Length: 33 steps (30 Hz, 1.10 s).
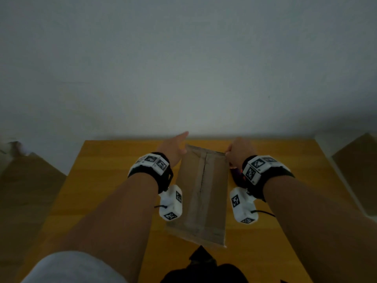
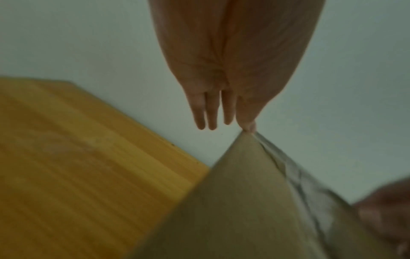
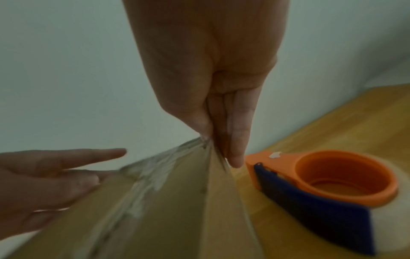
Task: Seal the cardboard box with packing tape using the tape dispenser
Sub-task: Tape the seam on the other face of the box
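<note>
The cardboard box (image 1: 204,190) lies flat on the wooden table (image 1: 102,180), with clear tape (image 1: 205,176) along its centre seam. Crinkled tape (image 3: 153,175) runs over its far edge. My left hand (image 1: 173,148) is at the far left corner, fingers straight; in the left wrist view only the thumb tip (image 2: 249,127) touches the box corner (image 2: 233,210). My right hand (image 1: 238,152) is at the far right corner: straight fingers (image 3: 237,154) lie against the right side, thumb on the top edge. The orange and blue tape dispenser (image 3: 321,184) rests on the table right of the box, held by neither hand.
A white wall runs right behind the table's far edge. Brown cardboard pieces stand off the table at the left (image 1: 26,190) and right (image 1: 355,170). A black object (image 1: 204,268) sits at the near edge, just in front of the box.
</note>
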Each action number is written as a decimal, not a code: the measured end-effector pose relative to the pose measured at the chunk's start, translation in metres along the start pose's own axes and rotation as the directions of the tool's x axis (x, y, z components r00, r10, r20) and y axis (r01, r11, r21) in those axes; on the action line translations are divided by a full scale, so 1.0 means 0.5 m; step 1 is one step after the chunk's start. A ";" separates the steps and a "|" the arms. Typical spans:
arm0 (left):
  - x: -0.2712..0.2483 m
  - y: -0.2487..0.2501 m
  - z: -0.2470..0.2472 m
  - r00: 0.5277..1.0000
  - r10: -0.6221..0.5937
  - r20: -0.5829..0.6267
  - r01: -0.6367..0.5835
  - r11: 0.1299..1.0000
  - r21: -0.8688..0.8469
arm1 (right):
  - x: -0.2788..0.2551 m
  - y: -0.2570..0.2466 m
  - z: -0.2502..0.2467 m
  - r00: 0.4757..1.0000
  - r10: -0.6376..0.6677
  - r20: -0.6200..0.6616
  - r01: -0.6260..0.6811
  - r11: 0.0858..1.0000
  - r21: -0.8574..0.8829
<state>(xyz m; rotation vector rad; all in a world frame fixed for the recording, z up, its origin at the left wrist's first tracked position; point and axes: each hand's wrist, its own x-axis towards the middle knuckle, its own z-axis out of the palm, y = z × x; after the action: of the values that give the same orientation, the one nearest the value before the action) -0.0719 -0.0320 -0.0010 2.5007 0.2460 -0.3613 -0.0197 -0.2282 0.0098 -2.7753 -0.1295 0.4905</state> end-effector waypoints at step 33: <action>-0.046 -0.037 -0.011 0.882 -0.468 0.046 0.414 0.726 -0.549 | -0.029 0.057 -0.029 0.974 0.008 0.227 -0.036 0.992 0.122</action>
<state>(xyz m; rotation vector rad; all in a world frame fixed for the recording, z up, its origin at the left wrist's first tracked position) -0.0971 -0.0161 0.0008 1.8646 0.8739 -0.3022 -0.0274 -0.2613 0.0180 -2.5932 -0.1150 0.7918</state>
